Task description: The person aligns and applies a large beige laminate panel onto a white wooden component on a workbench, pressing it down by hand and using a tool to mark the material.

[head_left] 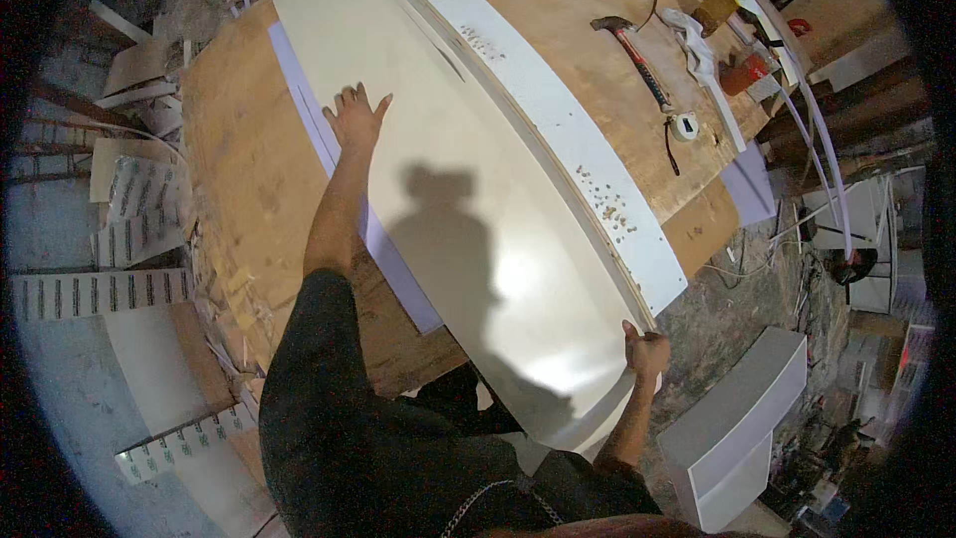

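A long, glossy cream sheet (pixel 523 209) lies across the plywood worktop, with my shadow falling on it. Near its left edge my left hand (pixel 357 120) rests with fingers spread, holding nothing. At the sheet's near right corner, the fingers of my right hand (pixel 645 351) are curled round the edge. Along the sheet's right side runs a white strip (pixel 568 125) with small brownish bits (pixel 607 204) scattered on it in groups. From under the left edge a lilac strip (pixel 393 264) sticks out.
On the plywood worktop (pixel 234 130), to the right, lie a hammer (pixel 637 60), a round tape measure (pixel 685 126) and a crumpled white cloth (pixel 694 45). A curved white box-like piece (pixel 737 428) stands on the floor at near right. Panels and offcuts (pixel 149 189) clutter the left.
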A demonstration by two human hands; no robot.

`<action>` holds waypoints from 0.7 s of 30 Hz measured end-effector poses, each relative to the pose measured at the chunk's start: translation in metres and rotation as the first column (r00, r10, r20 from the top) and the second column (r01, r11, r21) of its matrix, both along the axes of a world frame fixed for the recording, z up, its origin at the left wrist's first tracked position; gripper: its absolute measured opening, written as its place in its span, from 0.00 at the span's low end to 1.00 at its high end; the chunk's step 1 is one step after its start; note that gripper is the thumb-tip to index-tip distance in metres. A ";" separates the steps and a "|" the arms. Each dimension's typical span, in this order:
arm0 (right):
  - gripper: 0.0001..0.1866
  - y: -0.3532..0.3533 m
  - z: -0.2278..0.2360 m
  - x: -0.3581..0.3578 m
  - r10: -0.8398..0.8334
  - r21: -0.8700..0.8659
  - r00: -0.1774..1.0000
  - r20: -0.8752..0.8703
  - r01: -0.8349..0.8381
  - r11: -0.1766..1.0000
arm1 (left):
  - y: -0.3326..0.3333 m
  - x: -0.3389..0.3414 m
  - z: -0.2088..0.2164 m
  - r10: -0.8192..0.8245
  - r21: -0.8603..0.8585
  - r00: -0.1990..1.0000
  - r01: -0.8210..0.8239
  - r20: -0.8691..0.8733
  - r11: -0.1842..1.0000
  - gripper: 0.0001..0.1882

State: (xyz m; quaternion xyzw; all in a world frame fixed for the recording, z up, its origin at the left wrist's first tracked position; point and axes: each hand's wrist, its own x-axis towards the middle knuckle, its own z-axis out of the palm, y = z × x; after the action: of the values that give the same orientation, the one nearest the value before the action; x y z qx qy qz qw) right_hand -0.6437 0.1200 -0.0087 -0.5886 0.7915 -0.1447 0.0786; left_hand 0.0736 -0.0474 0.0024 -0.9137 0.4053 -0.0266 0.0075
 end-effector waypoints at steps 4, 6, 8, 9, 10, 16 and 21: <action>0.36 -0.007 0.027 0.017 -0.023 0.221 0.998 -0.055 0.035 0.975 | 0.071 -0.083 -0.013 -0.165 0.034 0.985 0.163 0.048 0.986 0.43; 0.37 0.000 0.017 -0.001 -0.071 0.139 0.995 -0.075 0.081 0.987 | 0.113 -0.178 0.010 -0.268 0.107 0.960 0.276 -0.087 0.955 0.48; 0.38 -0.003 0.010 -0.006 -0.044 0.181 0.999 0.011 0.041 0.983 | 0.138 -0.211 0.032 -0.286 0.181 0.943 0.314 -0.168 0.932 0.51; 0.39 -0.002 0.005 -0.008 -0.023 0.226 0.997 0.080 0.004 0.974 | 0.145 -0.213 0.026 -0.275 0.122 0.954 0.290 -0.122 0.949 0.53; 0.39 -0.007 0.003 -0.013 0.001 0.264 0.999 0.050 -0.014 0.964 | 0.149 -0.221 0.021 -0.261 0.053 0.962 0.266 -0.086 0.963 0.54; 0.37 0.021 -0.001 -0.110 -0.020 0.580 0.869 0.494 -0.312 0.752 | 0.155 -0.221 0.018 -0.230 0.067 0.970 0.235 -0.074 0.970 0.51; 0.28 0.081 -0.060 -0.215 0.037 0.562 0.817 0.575 -0.428 0.708 | 0.155 -0.224 0.016 -0.230 0.074 0.971 0.235 -0.061 0.969 0.50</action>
State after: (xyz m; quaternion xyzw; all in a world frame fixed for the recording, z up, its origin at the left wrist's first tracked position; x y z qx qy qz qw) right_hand -0.8588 0.2006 -0.0689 -0.5563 0.6520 0.0063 0.5151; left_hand -0.1504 0.1071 0.0188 -0.8593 0.5104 0.0127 0.0305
